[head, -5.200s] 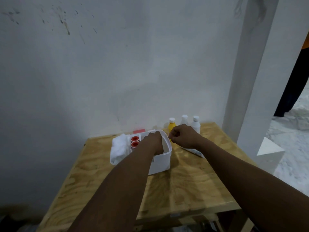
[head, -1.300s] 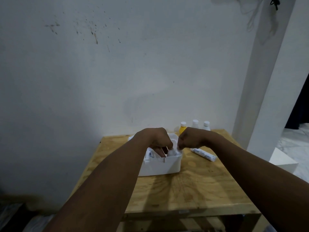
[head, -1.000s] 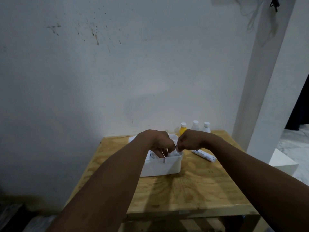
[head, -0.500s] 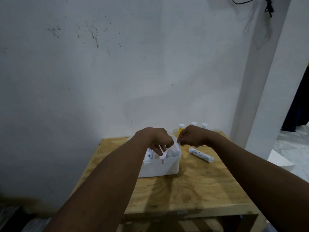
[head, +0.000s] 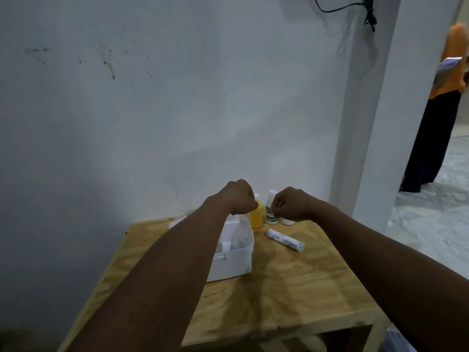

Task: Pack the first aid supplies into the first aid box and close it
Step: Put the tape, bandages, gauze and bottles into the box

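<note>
**Two fists above an open box, three bottles and one roll outside it**

Two bare hands are raised side by side above the far half of one plywood table (head: 291, 288), with a small gap between them. The left hand (head: 239, 196) is curled into a fist over the far end of the first aid box (head: 232, 260); its fingers are drawn together, and whether anything is pinched inside them cannot be told. The right hand (head: 290, 204) is likewise curled shut, held in front of the bottles, and nothing can be made out in its grip.

One white box stands on the table near its left side, lidless from this angle, with its inside showing. At least one divider wall and some pale contents are visible at its right end, but they are too blurred to count or name. The left forearm covers much of the box.

Three small bottles stand upright in a row at the back edge of the table, to the right of the box: one yellow bottle (head: 256, 218), one white bottle with a green label (head: 271, 214) and one white bottle (head: 287, 221) mostly hidden behind the right hand.

One wrapped bandage roll (head: 285, 240) lies on its side on the table, just in front of the bottles and apart from the box.

One person in an orange top (head: 454, 72) stands at the far right.
</note>
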